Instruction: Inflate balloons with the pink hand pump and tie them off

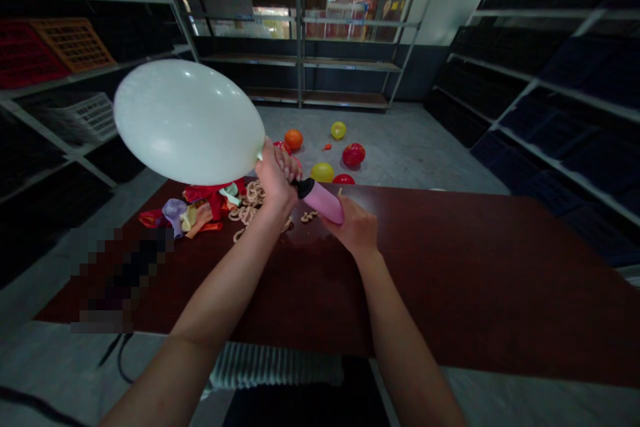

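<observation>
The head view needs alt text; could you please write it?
A person's left hand holds an inflated white balloon; the right hand grips a pink pump. Limp balloons lie on the table, inflated ones on the floor beyond.

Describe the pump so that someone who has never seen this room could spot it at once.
Start at the dark brown table. Above it, look between the left hand and the right hand. The pump is the pink cylinder with a black end, unlike the rounded pale balloon nearby.
</observation>
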Demonstrator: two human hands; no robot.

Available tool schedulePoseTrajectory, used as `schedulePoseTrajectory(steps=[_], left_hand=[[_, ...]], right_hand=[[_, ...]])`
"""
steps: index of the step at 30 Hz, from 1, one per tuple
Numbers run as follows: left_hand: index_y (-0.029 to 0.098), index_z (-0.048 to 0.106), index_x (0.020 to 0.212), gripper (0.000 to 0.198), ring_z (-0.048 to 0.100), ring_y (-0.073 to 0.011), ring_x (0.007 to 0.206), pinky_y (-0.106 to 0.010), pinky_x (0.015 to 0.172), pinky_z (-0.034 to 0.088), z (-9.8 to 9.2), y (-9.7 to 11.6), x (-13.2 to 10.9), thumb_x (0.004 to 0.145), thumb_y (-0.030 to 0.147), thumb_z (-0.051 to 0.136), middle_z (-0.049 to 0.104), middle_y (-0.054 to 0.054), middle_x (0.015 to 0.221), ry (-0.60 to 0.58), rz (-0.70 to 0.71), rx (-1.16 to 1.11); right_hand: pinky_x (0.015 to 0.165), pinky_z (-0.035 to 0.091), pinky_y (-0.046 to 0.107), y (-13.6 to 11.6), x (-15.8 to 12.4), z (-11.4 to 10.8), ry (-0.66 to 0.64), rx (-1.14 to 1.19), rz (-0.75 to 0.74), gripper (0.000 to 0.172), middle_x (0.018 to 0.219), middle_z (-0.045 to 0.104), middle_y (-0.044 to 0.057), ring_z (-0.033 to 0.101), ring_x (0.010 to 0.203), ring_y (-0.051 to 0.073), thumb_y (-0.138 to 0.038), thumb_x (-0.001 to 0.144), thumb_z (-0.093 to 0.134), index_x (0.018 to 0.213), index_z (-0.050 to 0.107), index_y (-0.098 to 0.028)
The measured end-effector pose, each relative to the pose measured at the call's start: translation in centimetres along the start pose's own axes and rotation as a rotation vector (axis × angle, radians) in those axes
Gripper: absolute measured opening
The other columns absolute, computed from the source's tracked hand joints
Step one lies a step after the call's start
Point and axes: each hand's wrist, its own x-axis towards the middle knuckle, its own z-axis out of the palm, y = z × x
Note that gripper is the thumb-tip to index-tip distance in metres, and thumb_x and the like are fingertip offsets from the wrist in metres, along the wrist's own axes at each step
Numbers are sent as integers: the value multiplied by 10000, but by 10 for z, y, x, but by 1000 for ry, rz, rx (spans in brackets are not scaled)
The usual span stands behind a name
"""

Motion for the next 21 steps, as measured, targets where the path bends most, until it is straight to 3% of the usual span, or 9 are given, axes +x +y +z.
schedulePoseTrajectory(steps=[10,21], left_hand=[[218,236,592,530,180,-78,312,-248,354,171,4,19,12,1078,333,412,205,78,396,67,-28,-37],[207,245,561,594,196,-70,325,-235,371,187,0,68,23,1070,403,479,213,82,396,134,71,-57]], right_hand=[[688,471,283,-1,3,5,29,-1,-8,491,988,783,102,727,814,213,-600,898,649,1155,684,-184],[746,508,297,11,1,9,22,-1,-37,509,1035,777,106,727,866,228,-594,891,672,1202,681,-190]])
